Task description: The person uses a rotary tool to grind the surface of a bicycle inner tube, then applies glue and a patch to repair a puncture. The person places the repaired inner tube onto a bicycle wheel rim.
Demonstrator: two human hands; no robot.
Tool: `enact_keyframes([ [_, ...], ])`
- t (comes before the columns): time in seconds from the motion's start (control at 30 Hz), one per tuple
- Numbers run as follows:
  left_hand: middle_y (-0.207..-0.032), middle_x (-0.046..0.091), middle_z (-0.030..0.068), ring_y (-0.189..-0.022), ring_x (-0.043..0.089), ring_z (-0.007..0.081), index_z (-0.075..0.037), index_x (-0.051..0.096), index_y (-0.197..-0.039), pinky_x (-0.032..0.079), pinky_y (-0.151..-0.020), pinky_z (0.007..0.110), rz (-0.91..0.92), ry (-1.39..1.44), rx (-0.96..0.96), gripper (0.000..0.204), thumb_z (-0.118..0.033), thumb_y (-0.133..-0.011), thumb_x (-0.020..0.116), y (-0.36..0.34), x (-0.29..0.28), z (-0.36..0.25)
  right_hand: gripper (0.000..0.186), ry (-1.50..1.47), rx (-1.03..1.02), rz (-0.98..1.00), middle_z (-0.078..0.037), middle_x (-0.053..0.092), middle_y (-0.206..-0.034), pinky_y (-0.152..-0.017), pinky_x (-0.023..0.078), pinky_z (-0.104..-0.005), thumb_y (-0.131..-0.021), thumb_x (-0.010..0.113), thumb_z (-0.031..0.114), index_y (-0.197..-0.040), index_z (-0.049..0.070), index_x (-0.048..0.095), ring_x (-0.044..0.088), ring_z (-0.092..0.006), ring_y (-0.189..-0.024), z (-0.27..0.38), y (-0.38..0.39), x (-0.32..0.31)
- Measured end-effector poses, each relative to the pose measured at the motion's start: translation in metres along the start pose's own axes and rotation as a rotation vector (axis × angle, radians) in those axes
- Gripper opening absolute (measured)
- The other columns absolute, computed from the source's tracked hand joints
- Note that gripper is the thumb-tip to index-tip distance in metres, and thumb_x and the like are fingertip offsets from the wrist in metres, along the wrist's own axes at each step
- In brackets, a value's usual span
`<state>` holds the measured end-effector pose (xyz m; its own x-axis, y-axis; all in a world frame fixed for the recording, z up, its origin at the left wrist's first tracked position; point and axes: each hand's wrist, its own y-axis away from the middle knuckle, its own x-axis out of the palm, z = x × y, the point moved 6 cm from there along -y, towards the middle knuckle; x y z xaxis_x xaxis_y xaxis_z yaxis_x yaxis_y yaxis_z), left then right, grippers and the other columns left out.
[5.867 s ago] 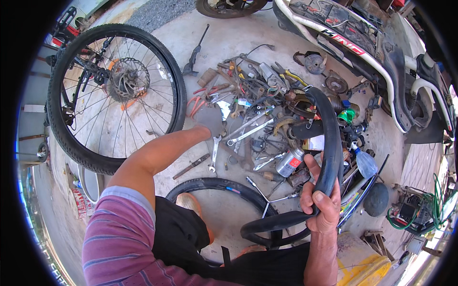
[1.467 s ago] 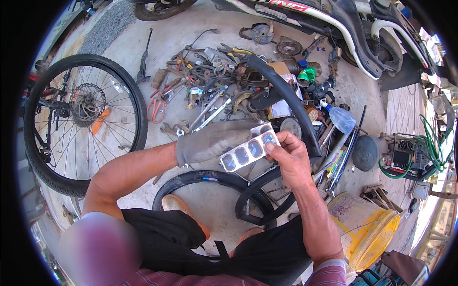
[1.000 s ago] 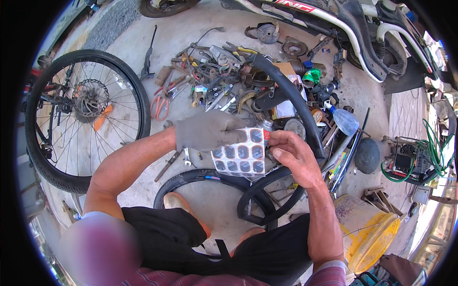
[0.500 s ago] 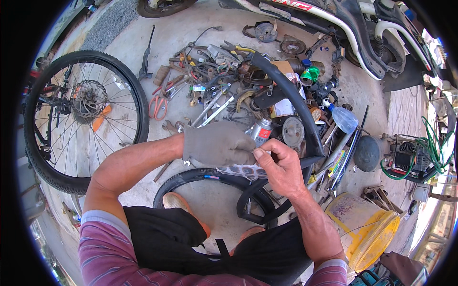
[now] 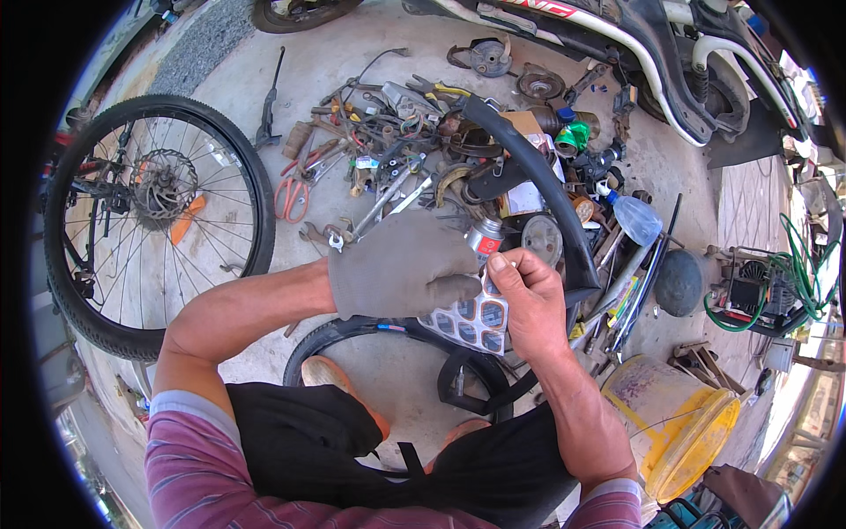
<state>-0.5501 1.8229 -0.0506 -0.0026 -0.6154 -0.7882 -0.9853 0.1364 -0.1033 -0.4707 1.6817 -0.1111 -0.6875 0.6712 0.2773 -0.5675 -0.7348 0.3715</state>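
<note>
My left hand point(image 5: 405, 269), in a grey glove, and my bare right hand point(image 5: 520, 295) meet at a sheet of dark, orange-rimmed oval patches point(image 5: 476, 322). Both hands grip the sheet, the right with its thumb at the top edge; the left's fingertips are partly hidden. Behind them stands a silver can with a red label point(image 5: 486, 240). A black inner tube point(image 5: 546, 185) arches from the tool pile down around the right of my hands, and a loose tyre point(image 5: 308, 344) lies below them around my feet.
A bicycle wheel point(image 5: 66, 220) is at left. Mixed tools and parts point(image 5: 397, 123) cover the middle floor. A motorbike point(image 5: 643, 53) is at top right, with a water bottle point(image 5: 636, 220), a machine with green hose point(image 5: 749, 295) and a yellow bucket point(image 5: 670, 423) at right.
Earlier my right hand held the inner tube; now both hands hold the patch sheet. Over the last second the sheet dipped nearly flat behind my fingers, then tilted back into view.
</note>
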Motion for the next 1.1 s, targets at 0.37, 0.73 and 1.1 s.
enact_keyframes([
  [0.37,-0.086,0.067,0.0180,-0.081,0.065,0.0370,-0.001,0.070,-0.093,0.049,-0.071,0.046,0.015,0.246,-0.206,0.038,-0.033,-0.078,0.082,-0.005,0.010,0.011,0.024,0.160,-0.182,-0.042,0.005,0.063,-0.079,-0.063,0.043,-0.0211,-0.101,0.071,0.025,-0.094,0.002,0.068,0.052,-0.0015,-0.072,0.004,0.004,0.003],
  [0.73,-0.079,0.067,0.0156,-0.075,0.065,0.0374,-0.006,0.073,-0.091,0.049,-0.069,0.047,-0.073,0.137,-0.156,0.027,-0.028,-0.080,0.081,-0.002,0.012,0.000,0.026,0.119,-0.062,-0.091,0.006,0.063,-0.079,-0.063,0.041,-0.0216,-0.103,0.068,0.025,-0.089,0.003,0.067,0.050,-0.0009,-0.071,-0.006,-0.004,-0.001],
  [1.1,-0.088,0.073,0.0036,-0.077,0.066,0.0058,-0.001,0.071,-0.115,0.054,-0.069,0.027,0.016,0.732,-0.476,0.037,-0.023,-0.087,0.082,0.006,0.015,0.027,0.016,0.319,-0.034,0.090,0.004,0.066,-0.084,-0.066,0.046,-0.0239,-0.100,0.070,0.016,-0.105,0.000,0.071,0.055,-0.0027,-0.076,0.013,0.008,-0.007],
])
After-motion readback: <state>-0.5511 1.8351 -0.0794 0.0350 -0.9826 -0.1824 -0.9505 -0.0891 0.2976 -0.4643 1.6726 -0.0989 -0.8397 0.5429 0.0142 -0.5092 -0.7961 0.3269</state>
